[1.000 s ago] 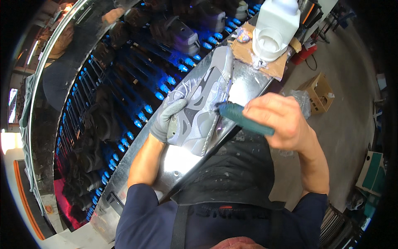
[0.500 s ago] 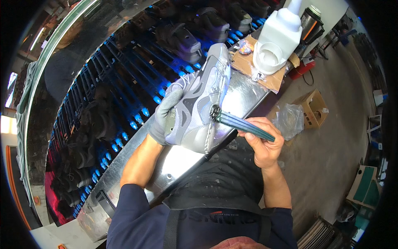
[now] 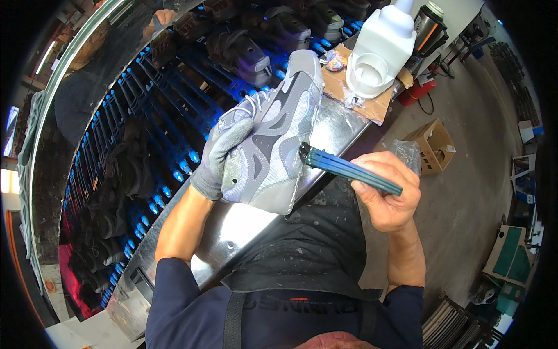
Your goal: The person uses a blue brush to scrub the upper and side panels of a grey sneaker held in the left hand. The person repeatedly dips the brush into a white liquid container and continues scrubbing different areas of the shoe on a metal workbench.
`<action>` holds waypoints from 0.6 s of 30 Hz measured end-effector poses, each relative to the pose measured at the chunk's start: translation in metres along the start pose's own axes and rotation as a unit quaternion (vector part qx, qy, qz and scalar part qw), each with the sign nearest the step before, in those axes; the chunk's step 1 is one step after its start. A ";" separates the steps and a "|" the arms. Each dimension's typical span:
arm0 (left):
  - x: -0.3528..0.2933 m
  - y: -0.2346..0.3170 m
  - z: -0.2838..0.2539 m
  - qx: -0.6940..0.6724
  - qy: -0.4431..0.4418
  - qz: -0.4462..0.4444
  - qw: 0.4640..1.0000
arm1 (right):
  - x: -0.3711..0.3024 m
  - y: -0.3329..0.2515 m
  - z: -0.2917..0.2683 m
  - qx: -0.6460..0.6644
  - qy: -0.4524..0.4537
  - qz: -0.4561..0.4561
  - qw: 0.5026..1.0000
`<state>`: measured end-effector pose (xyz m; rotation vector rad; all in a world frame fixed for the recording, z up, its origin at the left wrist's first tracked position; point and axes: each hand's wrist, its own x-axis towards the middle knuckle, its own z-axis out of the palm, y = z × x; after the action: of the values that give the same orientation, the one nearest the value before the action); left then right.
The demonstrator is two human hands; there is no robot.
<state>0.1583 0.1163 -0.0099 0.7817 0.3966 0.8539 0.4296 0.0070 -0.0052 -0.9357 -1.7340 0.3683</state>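
My left hand (image 3: pixel 229 148), in a grey knitted glove, is closed round the heel and ankle opening of a grey sneaker upper (image 3: pixel 273 139) with pale laces. The upper points away from me, its side panel turned up and its stitched lower edge to the right. Bare and closed, my right hand (image 3: pixel 388 189) grips the flat blue-green handle of a brush (image 3: pixel 349 170). The brush's dark tip is at the stitched edge, about midway along the upper; whether it touches cannot be made out.
A metal ledge (image 3: pixel 232 232) runs below the upper. Beyond it is a rack of blue-tipped rods (image 3: pixel 174 174) carrying dark shoes (image 3: pixel 247 58). A white plastic bottle (image 3: pixel 383 43) stands on cardboard (image 3: pixel 372 107), near a thermos (image 3: pixel 427 29). An open carton (image 3: pixel 433 145) sits on the floor.
The upper and my left hand have shifted slightly away and left. My right hand has moved right, and the brush tip now points more sideways at the edge. The blue-tipped rods have shifted.
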 end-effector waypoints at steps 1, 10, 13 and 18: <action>0.000 0.001 0.000 0.007 0.004 0.004 1.000 | 0.001 0.000 0.001 0.000 -0.005 -0.018 1.000; 0.005 0.001 -0.001 0.071 0.027 0.014 0.997 | 0.015 -0.005 -0.009 -0.061 -0.075 -0.088 0.991; 0.004 0.001 -0.002 0.104 0.038 0.019 0.994 | 0.022 -0.003 -0.016 -0.067 -0.115 -0.107 0.985; 0.001 0.006 -0.013 0.203 0.055 0.045 0.977 | 0.037 -0.006 -0.026 -0.053 -0.175 -0.109 0.977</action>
<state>0.1482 0.1250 -0.0143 1.1390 0.6503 0.9149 0.4469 0.0254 0.0332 -0.7775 -2.1755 0.3125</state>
